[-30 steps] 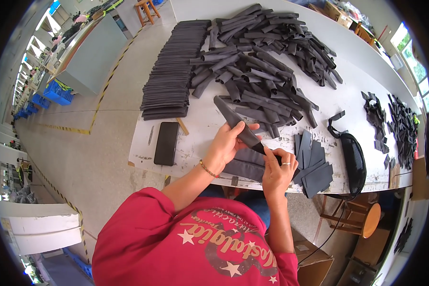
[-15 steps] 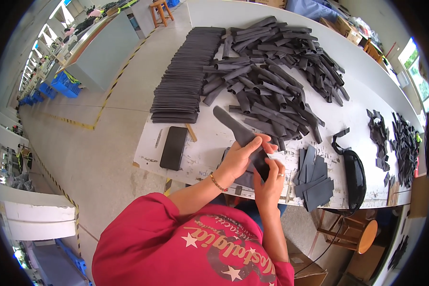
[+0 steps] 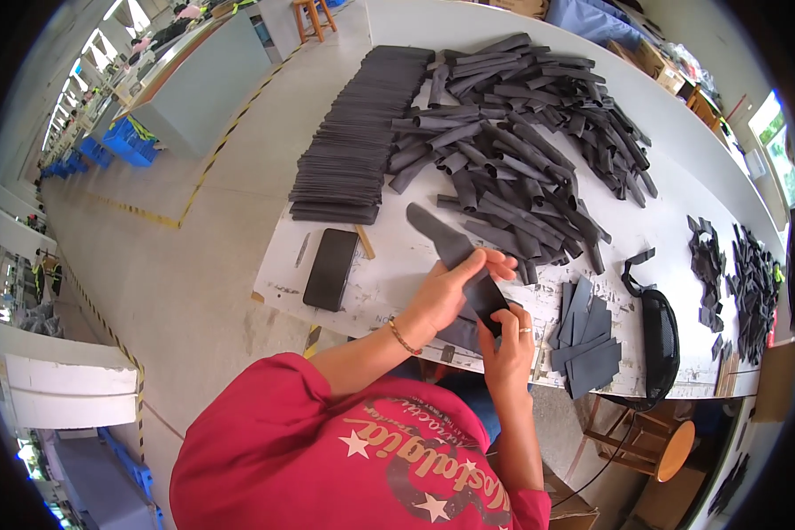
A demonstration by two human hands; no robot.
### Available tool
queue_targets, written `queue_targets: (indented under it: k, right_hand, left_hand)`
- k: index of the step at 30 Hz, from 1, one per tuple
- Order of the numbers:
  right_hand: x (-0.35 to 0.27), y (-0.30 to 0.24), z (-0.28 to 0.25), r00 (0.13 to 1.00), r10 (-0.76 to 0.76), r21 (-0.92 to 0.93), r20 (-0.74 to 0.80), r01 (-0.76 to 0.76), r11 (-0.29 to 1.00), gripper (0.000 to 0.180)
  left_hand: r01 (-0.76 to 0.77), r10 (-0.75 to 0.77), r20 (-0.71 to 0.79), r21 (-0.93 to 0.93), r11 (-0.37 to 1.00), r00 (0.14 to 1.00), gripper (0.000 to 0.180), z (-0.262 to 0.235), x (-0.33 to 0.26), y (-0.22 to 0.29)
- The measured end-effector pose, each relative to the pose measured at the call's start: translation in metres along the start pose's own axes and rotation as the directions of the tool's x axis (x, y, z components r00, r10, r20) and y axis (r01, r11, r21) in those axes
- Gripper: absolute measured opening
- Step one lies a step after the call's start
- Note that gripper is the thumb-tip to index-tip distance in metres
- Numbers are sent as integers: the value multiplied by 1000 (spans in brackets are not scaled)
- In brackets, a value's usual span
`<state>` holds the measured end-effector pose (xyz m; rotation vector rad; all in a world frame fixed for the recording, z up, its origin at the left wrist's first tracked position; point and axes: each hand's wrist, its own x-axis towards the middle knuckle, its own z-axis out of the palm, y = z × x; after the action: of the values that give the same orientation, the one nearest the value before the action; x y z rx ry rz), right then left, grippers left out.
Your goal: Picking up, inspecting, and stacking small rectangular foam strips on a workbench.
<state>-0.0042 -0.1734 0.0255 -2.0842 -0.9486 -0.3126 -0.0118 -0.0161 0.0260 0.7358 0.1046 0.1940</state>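
Note:
Above the table's front edge I hold a dark grey fabric strip (image 3: pixel 440 235), slanting from upper left to lower right. My left hand (image 3: pixel 449 293) is closed round its middle, the thumb lying on top. At the lower end, the thumb and fingers of my right hand (image 3: pixel 511 355) pinch the strip. Another dark piece (image 3: pixel 460 334) lies beneath my hands at the edge, partly hidden. Beyond them spreads a heap of curled dark strips (image 3: pixel 503 163). To its left is a long, neat row of flattened dark strips (image 3: pixel 353 132).
A black phone-like slab (image 3: pixel 330 269) and a thin wooden stick (image 3: pixel 364 242) lie left of my hands. On the right are flat dark pieces (image 3: pixel 587 344), a black mesh pouch (image 3: pixel 659 344) and dark scraps (image 3: pixel 754 291). A wooden stool (image 3: pixel 677 450) stands below the table.
My right hand has slid a little down toward the strip's lower end, and more of the strip shows between my hands. The whole view has shifted slightly.

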Motion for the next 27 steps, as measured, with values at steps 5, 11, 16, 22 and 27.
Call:
queue_targets:
  k: [5, 11, 16, 22, 27]
  right_hand:
    - [8, 3, 5, 999, -20, 50, -32, 22, 999, 19]
    - [22, -8, 14, 999, -22, 85, -28, 24, 996, 19]
    - [2, 4, 2, 995, -1, 69, 104, -6, 998, 21]
    - [9, 4, -18, 992, -117, 83, 48, 113, 990, 17]
    - [17, 0, -13, 984, -177, 104, 0, 176, 979, 16]
  left_hand:
    - [13, -17, -30, -128, 992, 999, 26, 6, -6, -13]
    - [53, -66, -69, -174, 983, 995, 26, 1, -9, -16]
    - [99, -114, -94, -155, 983, 989, 30, -2, -9, -12]
    - [-82, 78, -50, -93, 992, 996, 32, 10, -2, 21]
    - [-65, 71, 23, -184, 981, 997, 28, 20, -10, -1]
